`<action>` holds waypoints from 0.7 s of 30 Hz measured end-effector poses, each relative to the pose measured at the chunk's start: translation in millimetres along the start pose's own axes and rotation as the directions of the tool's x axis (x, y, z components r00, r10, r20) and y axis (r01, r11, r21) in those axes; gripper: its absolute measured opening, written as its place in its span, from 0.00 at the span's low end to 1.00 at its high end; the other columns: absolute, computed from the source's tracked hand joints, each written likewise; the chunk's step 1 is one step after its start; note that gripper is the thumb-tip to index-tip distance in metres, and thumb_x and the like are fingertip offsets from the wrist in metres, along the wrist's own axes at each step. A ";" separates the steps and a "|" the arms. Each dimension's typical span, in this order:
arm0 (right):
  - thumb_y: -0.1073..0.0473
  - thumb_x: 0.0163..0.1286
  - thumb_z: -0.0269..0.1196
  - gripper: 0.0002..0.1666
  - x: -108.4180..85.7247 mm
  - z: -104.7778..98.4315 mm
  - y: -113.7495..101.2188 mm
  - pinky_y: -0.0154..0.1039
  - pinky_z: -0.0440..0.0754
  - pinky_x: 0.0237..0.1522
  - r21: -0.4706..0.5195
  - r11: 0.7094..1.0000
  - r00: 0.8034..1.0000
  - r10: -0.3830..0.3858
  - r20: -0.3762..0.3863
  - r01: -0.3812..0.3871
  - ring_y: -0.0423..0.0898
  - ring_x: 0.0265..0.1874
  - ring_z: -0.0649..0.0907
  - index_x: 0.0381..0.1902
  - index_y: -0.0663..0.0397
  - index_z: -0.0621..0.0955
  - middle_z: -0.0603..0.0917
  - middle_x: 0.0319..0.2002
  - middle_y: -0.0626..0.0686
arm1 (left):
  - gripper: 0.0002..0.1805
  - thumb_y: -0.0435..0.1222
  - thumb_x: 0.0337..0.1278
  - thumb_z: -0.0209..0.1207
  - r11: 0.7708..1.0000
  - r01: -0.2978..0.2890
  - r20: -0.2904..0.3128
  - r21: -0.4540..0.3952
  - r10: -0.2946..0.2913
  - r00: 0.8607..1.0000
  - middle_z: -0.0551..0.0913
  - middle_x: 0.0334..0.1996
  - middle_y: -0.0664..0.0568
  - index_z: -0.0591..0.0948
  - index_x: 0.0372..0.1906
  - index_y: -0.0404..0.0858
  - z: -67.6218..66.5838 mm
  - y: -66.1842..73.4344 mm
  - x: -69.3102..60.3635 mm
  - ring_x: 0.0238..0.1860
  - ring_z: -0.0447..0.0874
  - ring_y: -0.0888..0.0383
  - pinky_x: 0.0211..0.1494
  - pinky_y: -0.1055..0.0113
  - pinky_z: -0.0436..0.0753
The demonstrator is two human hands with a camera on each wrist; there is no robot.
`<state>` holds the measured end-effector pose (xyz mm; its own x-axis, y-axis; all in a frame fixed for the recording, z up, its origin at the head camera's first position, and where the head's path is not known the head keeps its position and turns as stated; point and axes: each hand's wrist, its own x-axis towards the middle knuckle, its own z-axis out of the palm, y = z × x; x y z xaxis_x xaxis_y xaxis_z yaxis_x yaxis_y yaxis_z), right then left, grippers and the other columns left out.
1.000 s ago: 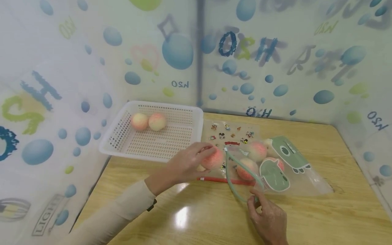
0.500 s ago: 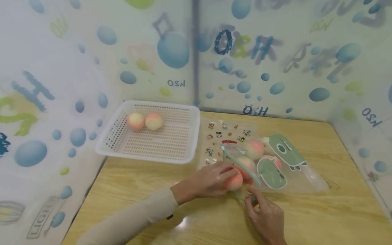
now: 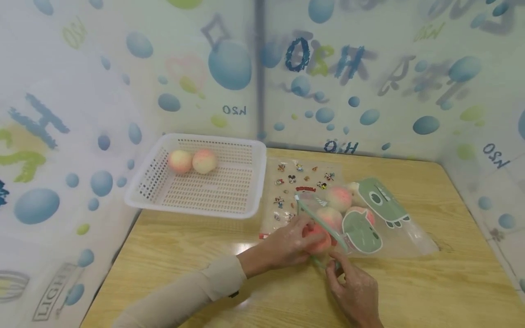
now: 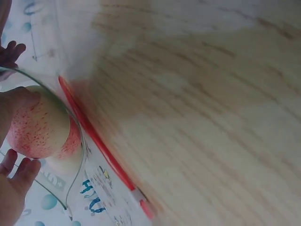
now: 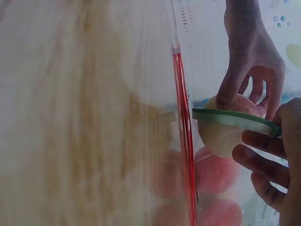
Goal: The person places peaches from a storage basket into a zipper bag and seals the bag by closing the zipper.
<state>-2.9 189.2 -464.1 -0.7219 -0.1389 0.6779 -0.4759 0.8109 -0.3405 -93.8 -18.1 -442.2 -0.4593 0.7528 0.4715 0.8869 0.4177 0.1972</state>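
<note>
My left hand [image 3: 289,243] grips a pink and cream peach [image 3: 317,240] at the mouth of a clear zip bag [image 3: 416,239] with green dinosaur prints. In the left wrist view the thumb and fingers are around the peach [image 4: 40,125], inside the loop of the bag's rim. With thumb and fingers, my right hand [image 3: 354,289] pinches the near end of the green zip edge [image 3: 324,223]. In the right wrist view that green zip edge [image 5: 235,114] crosses in front of the held peach. Several peaches [image 3: 339,198] lie inside the dinosaur bag, partly covered by its prints.
A white perforated basket [image 3: 256,182] with two peaches [image 3: 193,161] stands at the back left. Beneath the dinosaur bag lies a flat clear bag [image 3: 283,191] with cartoon prints and a red zip [image 4: 108,155]. Printed curtains rise behind the wooden table [image 3: 451,291].
My left hand has carried the peach rightward and nearer, from beside the bag into its mouth. The right hand keeps its pinch on the zip edge. The head view has shifted slightly.
</note>
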 end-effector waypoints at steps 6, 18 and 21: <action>0.56 0.63 0.57 0.14 -1.3 0.8 -0.3 0.32 0.66 0.11 -0.002 1.000 1.000 -0.016 0.009 0.016 0.37 0.11 0.73 0.40 0.53 0.85 0.82 0.17 0.43 | 0.23 0.41 0.56 0.66 0.984 -0.022 0.034 0.174 0.017 0.999 0.78 0.52 0.51 0.82 0.58 0.47 6.3 5.7 1.2 0.54 0.75 0.54 0.53 0.65 0.78; 0.52 0.67 0.53 0.16 0.0 0.0 -2.5 0.30 0.64 0.11 -0.025 1.000 0.999 -0.010 0.039 0.011 0.33 0.12 0.69 0.40 0.52 0.85 0.82 0.17 0.44 | 0.06 0.32 0.66 0.61 0.984 -0.044 0.029 0.171 0.040 0.999 0.76 0.47 0.49 0.82 0.45 0.40 15.4 13.8 -5.9 0.49 0.76 0.58 0.55 0.74 0.77; 0.55 0.65 0.55 0.15 0.4 -0.1 -2.1 0.31 0.64 0.11 -0.021 1.000 0.999 -0.018 0.030 0.019 0.34 0.12 0.70 0.40 0.52 0.86 0.82 0.18 0.43 | 0.07 0.31 0.64 0.61 0.962 -0.084 0.024 0.259 0.081 0.996 0.76 0.45 0.52 0.83 0.46 0.40 17.6 15.4 -6.8 0.49 0.75 0.58 0.55 0.75 0.76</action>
<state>-2.1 187.5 -463.1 -0.7281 -0.1706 0.6639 -0.4784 0.8201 -0.3139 -77.9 -7.8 -457.6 -0.3873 0.7960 0.4653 0.8794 0.4704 -0.0728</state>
